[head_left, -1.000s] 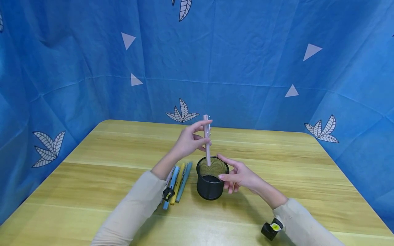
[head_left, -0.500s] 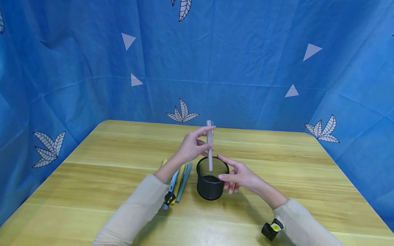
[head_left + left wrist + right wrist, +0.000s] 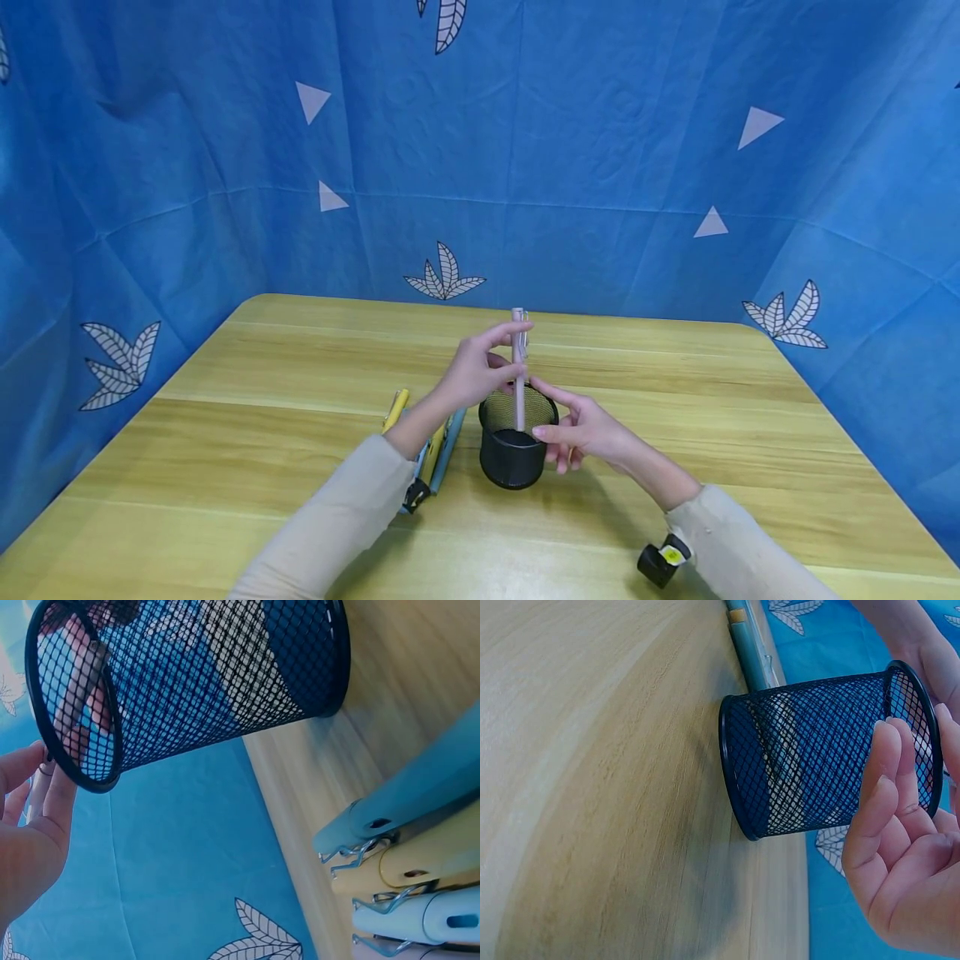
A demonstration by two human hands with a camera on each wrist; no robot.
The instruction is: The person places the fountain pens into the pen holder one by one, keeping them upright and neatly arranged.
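My left hand (image 3: 476, 367) pinches a pale pink pen (image 3: 519, 404) with a metal clip and holds it nearly upright. The pen's lower end is inside a black mesh pen holder (image 3: 512, 462) standing on the table; whether it touches the bottom I cannot tell. My right hand (image 3: 588, 429) grips the holder's rim at its right side, thumb in front and index finger at the back. In the left wrist view, a teal pen (image 3: 420, 787), a yellow pen (image 3: 442, 844), a light blue pen (image 3: 450, 919) and a lilac pen (image 3: 375, 949) lie side by side.
Left of the holder the pens lie partly under my left forearm, with another yellow pen (image 3: 396, 408) showing beyond it. The wooden table (image 3: 675, 400) ends at a blue patterned cloth (image 3: 570, 150) behind. Each wrist wears a small black camera (image 3: 658, 565).
My left hand has moved right and down, lowering the pink pen deeper into the holder. A yellow pen has come into view behind the left forearm. My right hand and the holder stay put.
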